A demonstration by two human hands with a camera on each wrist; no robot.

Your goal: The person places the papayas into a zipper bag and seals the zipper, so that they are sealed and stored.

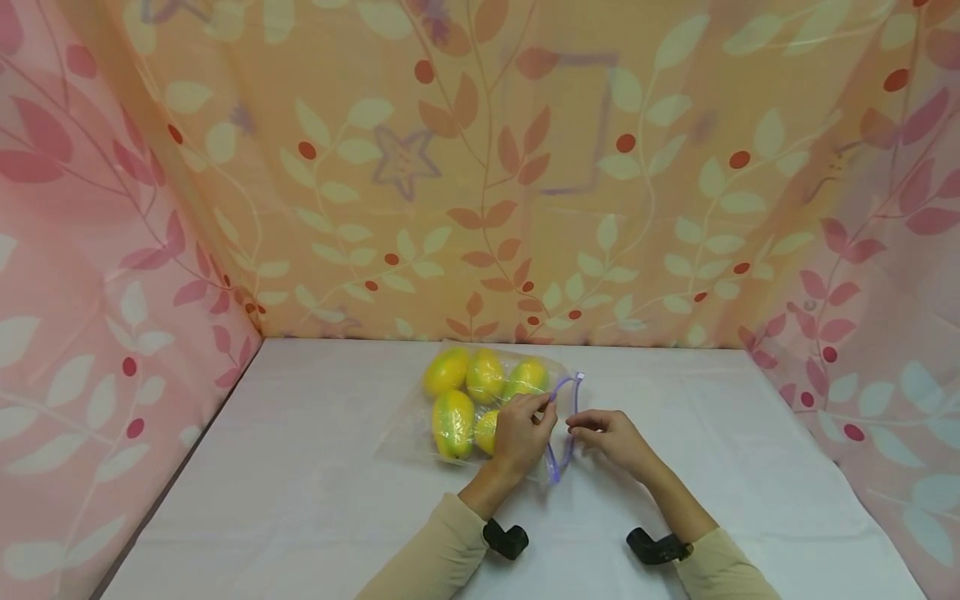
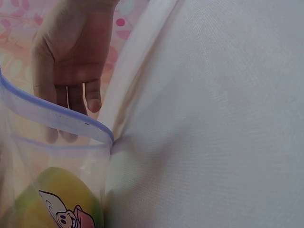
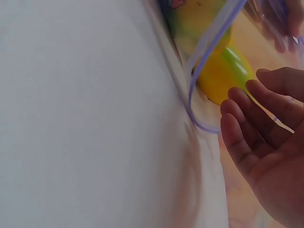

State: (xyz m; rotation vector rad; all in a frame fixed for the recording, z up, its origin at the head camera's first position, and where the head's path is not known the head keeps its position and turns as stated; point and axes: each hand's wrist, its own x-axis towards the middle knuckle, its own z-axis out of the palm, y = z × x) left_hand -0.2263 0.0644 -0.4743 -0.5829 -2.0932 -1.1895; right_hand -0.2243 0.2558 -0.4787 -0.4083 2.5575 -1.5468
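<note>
A clear plastic zip bag (image 1: 408, 429) with a purple rim (image 1: 576, 402) lies on the table, its mouth facing right. Inside it are several yellow-green mangoes (image 1: 453, 423). My left hand (image 1: 523, 433) lies over the bag near its mouth and pinches the purple rim between thumb and fingertips. Just right of the mouth is my right hand (image 1: 617, 437), fingertips right at the rim. In the right wrist view the fingers of this right hand (image 3: 266, 137) are loosely extended. A cartoon figure (image 2: 71, 213) is printed on the bag.
White cloth covers the table (image 1: 300, 517). A patterned curtain (image 1: 480, 167) hangs behind it, with pink patterned sheets (image 1: 67, 333) along both sides. Black wrist cameras (image 1: 506, 540) are worn on both wrists.
</note>
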